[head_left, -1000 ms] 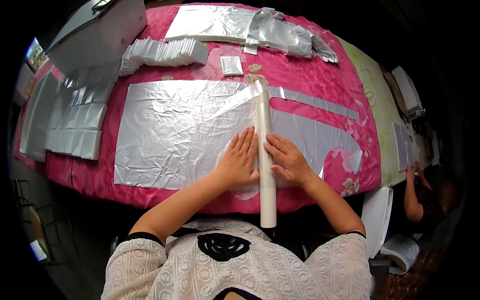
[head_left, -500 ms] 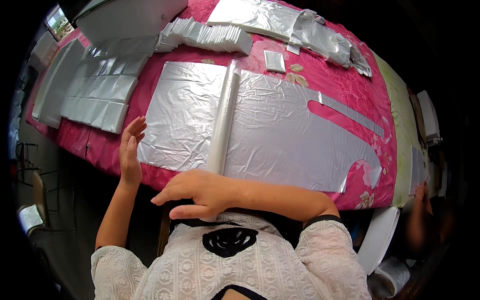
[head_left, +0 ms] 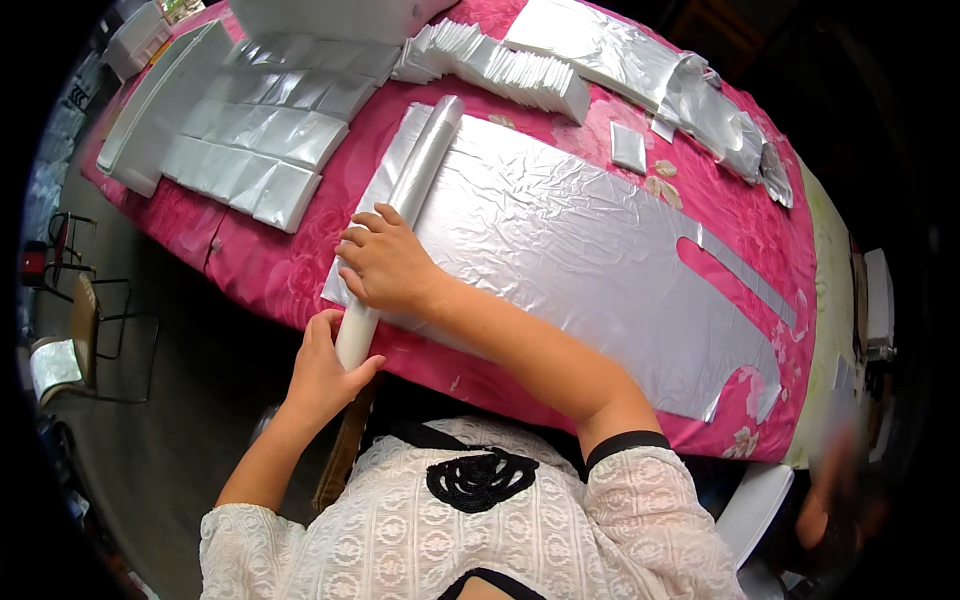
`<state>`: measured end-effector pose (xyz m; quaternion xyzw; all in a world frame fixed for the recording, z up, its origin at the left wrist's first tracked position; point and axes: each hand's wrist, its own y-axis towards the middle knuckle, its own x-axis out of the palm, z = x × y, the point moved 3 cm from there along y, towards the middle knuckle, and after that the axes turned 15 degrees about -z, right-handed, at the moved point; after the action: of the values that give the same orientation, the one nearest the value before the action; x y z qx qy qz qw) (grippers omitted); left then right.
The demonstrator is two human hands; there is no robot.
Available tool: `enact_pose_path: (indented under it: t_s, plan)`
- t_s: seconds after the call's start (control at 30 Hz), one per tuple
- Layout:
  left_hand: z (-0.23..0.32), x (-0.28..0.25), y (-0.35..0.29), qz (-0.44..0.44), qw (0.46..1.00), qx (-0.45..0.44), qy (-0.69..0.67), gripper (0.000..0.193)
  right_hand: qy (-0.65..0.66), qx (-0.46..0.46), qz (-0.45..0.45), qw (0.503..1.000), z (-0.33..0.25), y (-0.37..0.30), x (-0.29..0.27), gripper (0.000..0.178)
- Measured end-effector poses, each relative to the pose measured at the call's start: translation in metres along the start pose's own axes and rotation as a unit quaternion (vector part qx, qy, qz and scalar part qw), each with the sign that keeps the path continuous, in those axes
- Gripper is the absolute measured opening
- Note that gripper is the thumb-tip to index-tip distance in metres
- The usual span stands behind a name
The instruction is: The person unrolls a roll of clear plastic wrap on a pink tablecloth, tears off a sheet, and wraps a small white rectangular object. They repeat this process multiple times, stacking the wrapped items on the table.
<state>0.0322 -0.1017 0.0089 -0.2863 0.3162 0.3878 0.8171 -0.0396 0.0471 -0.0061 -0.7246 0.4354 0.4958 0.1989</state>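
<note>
A long pale tube (head_left: 412, 185) lies across the left end of a silvery plastic sheet (head_left: 530, 230) with an apron-like outline. My right hand (head_left: 385, 265) lies over the tube's lower part, its fingers curled across the top. At the tube's near end, by the table's front edge, my left hand (head_left: 325, 375) cups it, fingers on the left side and thumb at the right. A strip of the sheet shows left of the tube. Toward the right, the sheet has a long slot, a narrow strap and a rounded cut-out.
Folded silvery packets (head_left: 260, 135) lie in rows at the left, beside a white box wall (head_left: 165, 105). Behind stand a row of packets (head_left: 500, 70) and a stack of silvery sheets (head_left: 590, 45). One packet (head_left: 628, 147) lies alone. A chair (head_left: 85, 320) stands at the left.
The tube has shifted left over the sheet toward its left end. My right hand has moved up onto the tube, and my left hand has come down from the air to its near end.
</note>
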Motion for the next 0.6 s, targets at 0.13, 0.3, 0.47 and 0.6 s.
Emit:
enact_pose_path:
  t_s: [0.13,0.3,0.47,0.6]
  plan:
    - [-0.014,0.009,0.002,-0.076,0.964,-0.028,-0.254,0.054,0.062,0.148,0.157,0.974,-0.005,-0.004,0.008,0.057]
    - [0.014,0.02,0.001,-0.23,0.772,0.007,-0.592,0.066,0.512,0.161,0.359,0.764,0.019,-0.03,-0.011,0.084]
    - [0.052,0.037,0.003,-0.426,0.483,0.123,-0.755,0.083,0.835,-0.016,0.253,0.488,0.0,-0.067,-0.075,0.061]
    - [0.086,0.04,0.025,-0.389,0.709,0.043,-0.587,0.078,0.759,0.083,0.296,0.574,0.019,-0.102,-0.088,0.061]
